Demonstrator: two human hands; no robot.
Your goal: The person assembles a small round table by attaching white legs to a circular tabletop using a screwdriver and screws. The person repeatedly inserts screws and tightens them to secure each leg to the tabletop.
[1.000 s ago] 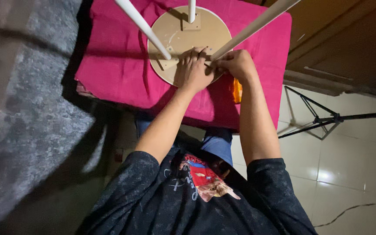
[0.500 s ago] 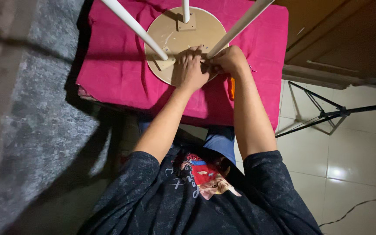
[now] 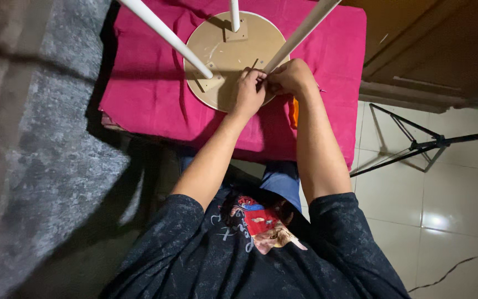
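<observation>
Both hands meet at one white stool leg's base: left hand and right hand with fingers curled, pinching something too small to tell, above the round wooden seat.

The three white legs of the upturned stool run off the picture at 12 o'clock. Both hands' fingers bunch over the nearest leg's foot, hiding whatever they pinch. An orange thing peeks from behind the right forearm, mostly covered.
</observation>
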